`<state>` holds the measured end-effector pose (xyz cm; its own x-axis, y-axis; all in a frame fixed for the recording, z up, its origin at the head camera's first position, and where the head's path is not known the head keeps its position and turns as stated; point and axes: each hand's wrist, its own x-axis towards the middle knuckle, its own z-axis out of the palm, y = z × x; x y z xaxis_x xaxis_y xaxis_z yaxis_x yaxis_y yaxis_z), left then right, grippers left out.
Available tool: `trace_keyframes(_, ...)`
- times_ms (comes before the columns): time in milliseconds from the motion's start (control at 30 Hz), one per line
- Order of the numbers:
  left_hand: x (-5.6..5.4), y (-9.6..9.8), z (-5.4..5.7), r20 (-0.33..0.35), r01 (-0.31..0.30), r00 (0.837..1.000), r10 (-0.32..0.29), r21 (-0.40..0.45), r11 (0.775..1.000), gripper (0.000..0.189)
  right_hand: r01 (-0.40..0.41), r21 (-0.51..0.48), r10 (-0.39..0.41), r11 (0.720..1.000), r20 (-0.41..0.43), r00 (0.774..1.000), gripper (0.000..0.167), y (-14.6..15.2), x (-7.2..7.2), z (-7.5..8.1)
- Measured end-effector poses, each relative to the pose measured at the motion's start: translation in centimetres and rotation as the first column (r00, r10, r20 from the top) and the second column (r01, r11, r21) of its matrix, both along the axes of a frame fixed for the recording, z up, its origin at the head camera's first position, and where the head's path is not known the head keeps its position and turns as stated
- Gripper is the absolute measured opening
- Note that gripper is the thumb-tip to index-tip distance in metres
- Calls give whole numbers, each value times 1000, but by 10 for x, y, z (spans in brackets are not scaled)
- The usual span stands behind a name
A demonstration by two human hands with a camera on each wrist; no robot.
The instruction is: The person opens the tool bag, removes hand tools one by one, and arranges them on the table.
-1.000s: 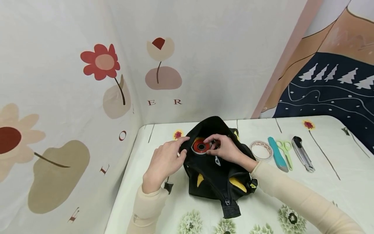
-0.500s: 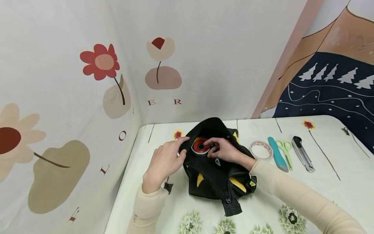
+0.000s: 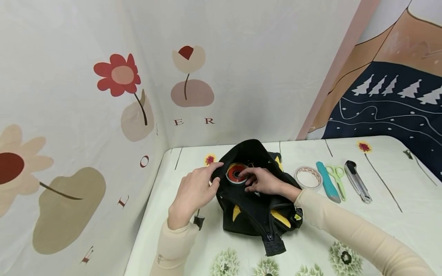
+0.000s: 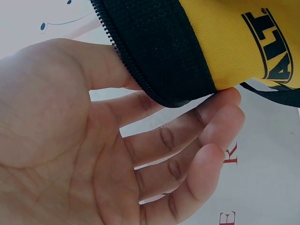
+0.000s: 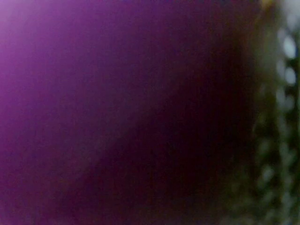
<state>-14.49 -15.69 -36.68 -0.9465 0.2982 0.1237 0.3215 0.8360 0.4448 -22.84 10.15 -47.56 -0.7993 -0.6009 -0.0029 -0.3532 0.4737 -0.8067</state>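
A black and yellow tool bag [image 3: 246, 226] lies on the table with its zipped mouth spread. My left hand [image 3: 195, 188] pinches the left edge of that mouth; in the left wrist view the thumb goes behind the black zipper edge [image 4: 154, 65] and the fingers stay outside, under the yellow side. Inside the bag lies a red disc [image 3: 233, 171] with a dark centre and a pale rim; its kind is unclear. Over its right edge reaches my right hand [image 3: 266, 181], fingers loosely bent, index fingertip at the disc, thumb apart from it. The right wrist view is dark and blurred.
Right of the bag lie a roll of clear tape [image 3: 308, 177], a teal flat-handled tool [image 3: 328, 182], light green scissors [image 3: 338, 180] and a box cutter [image 3: 357, 182]. A flowered cloth covers the table [image 3: 390, 226]. Printed fabric walls [image 3: 248, 76] stand behind and to the left.
My right hand's thumb has come away from the disc's edge and the hand has drawn slightly right and down. The disc looks tilted a little. My left hand keeps its grip on the bag.
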Motion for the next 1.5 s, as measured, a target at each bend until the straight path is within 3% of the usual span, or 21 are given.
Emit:
trace_keyframes(233,0,0,0,7,-5,1000,5,-3,1000,47,-1,-38,0,999,-28,1000,45,1,0,-1)
trace_keyframes(600,-1,0,2,15,-4,1000,4,8,1000,47,45,-113,-63,993,-155,986,44,3,1,4)
trace_keyframes(800,-1,0,1,4,-3,1000,3,4,1000,47,70,-96,-88,993,-200,976,44,3,5,10)
trace_keyframes(1133,-1,1,1,-8,-3,1000,3,-6,1000,47,75,-116,-108,990,-313,943,42,8,13,16)
trace_keyframes(1500,-1,1,1,-10,-9,1000,9,-2,1000,46,116,-178,-174,977,-363,915,46,17,27,28)
